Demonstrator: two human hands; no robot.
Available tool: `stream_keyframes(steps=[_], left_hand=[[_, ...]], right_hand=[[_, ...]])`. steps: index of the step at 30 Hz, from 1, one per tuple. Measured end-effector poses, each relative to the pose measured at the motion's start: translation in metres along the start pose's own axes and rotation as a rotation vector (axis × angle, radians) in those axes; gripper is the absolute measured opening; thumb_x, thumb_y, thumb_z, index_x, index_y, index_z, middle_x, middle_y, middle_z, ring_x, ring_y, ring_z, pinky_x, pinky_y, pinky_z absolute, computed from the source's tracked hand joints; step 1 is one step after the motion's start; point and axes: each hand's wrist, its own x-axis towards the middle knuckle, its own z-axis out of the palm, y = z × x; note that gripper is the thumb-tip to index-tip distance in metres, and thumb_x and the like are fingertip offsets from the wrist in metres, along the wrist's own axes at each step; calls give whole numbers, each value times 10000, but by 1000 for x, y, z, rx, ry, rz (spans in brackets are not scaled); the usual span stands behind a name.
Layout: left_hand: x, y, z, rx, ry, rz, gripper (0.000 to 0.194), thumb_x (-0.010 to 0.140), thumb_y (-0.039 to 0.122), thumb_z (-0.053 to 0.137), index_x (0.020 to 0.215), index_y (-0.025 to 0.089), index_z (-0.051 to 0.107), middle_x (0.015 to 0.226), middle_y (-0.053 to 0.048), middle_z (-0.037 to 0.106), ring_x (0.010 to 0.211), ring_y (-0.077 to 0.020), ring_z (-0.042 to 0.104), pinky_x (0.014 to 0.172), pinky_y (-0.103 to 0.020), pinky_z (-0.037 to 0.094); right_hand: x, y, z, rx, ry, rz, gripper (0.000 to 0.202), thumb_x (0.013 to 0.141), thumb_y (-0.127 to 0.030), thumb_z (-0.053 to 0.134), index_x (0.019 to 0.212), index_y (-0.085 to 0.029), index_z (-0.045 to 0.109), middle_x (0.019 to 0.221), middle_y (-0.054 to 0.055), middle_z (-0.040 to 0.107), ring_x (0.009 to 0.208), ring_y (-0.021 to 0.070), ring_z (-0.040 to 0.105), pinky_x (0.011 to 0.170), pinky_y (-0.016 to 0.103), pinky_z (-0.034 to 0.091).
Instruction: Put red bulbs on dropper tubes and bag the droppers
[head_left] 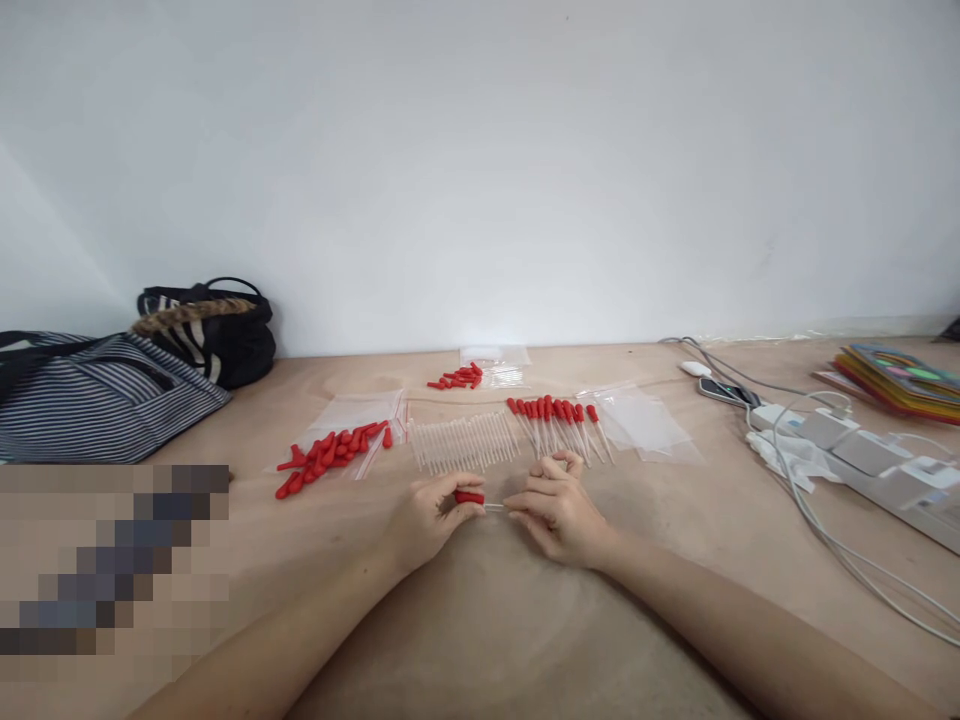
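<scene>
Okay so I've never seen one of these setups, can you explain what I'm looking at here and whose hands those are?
There's no machine: these are a person's own bare hands, filmed by one camera worn on their head, looking forward and down. The left hand pinches a red rubber bulb; the right hand holds a thin, clear tube that reaches toward it.

On the tabletop beyond are a pile of loose red bulbs, a row of bare tubes, and a group of tubes with bulbs on. Farther back is a smaller red pile. A white power strip lies to the right. The lower-left patch is pixelated, so I can't tell what's there.
</scene>
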Motion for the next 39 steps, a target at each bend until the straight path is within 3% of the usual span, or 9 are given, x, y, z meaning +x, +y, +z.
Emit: stream_keyframes(steps=[16, 22, 28, 34, 39], left_hand=[[0, 2, 2, -195, -67, -42, 179, 714, 233, 623, 885, 179, 625, 743, -4, 701, 683, -144, 650, 676, -244, 514], [0, 1, 4, -232, -49, -94, 190, 698, 262, 633, 866, 173, 634, 765, -21, 701, 688, -154, 650, 691, -266, 522], [0, 1, 4, -229, -46, -67, 179, 696, 244, 634, 857, 167, 645, 760, -22, 702, 674, -155, 652, 678, -264, 526], [0, -1, 5, -134, -34, -13, 141, 709, 236, 631, 837, 184, 654, 732, -7, 704, 831, -188, 642, 864, -333, 468], [-1, -2, 5, -96, -45, 53, 134, 741, 225, 598, 861, 191, 647, 750, 3, 703, 855, -178, 637, 893, -328, 454]], right_hand=[[3, 1, -2, 9, -1, 22, 165, 808, -210, 483, 853, -245, 637, 683, -14, 619, 764, 144, 452, 799, 377, 180], [2, 1, 0, -100, -33, 31, 199, 785, -196, 512, 919, -273, 637, 691, -18, 612, 742, 131, 438, 780, 363, 181], [3, -1, 0, -85, -44, 27, 175, 785, -178, 485, 829, -235, 644, 661, -5, 604, 720, 139, 418, 763, 372, 178], [3, -1, 1, -51, -69, 21, 166, 791, -163, 465, 809, -216, 621, 641, -9, 595, 731, 143, 422, 767, 380, 169], [4, -2, 1, -30, -130, 48, 160, 802, -164, 452, 744, -198, 597, 610, -14, 581, 729, 139, 426, 767, 380, 163]])
